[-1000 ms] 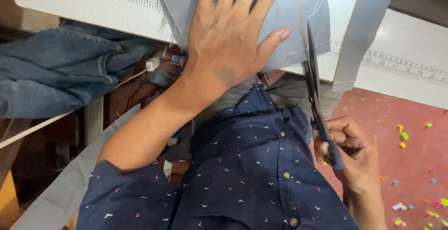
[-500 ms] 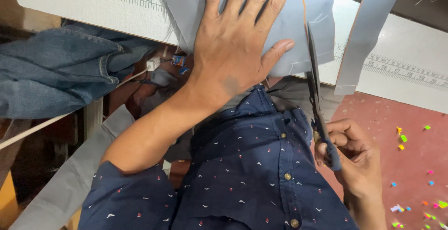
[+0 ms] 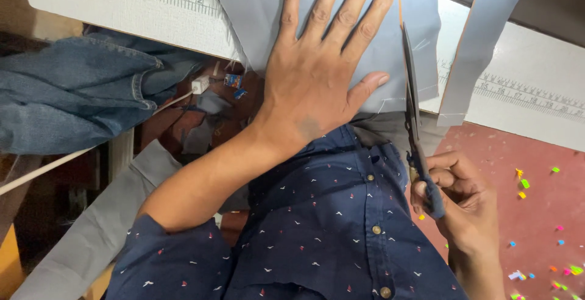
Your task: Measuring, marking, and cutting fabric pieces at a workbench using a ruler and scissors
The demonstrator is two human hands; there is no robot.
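My left hand [image 3: 317, 77] lies flat with fingers spread on a grey-blue piece of fabric [image 3: 256, 14] at the near edge of a white cutting table [image 3: 97, 1]. My right hand [image 3: 460, 205] grips the dark handles of long scissors [image 3: 411, 102]. Their blades point away from me into the fabric's near edge, beside a chalk line just right of my left thumb. A narrow strip of the same fabric [image 3: 478, 44] hangs off the table edge to the right of the blades.
Blue denim jeans [image 3: 73, 96] are draped at the left below the table edge. Printed ruler markings [image 3: 530, 96] run along the table. A grey cloth [image 3: 91, 239] hangs at lower left. Small coloured scraps [image 3: 536, 227] dot the red floor at the right.
The scissors have advanced a little further up into the fabric. My left hand stays pressed flat on the cloth, hardly moved.
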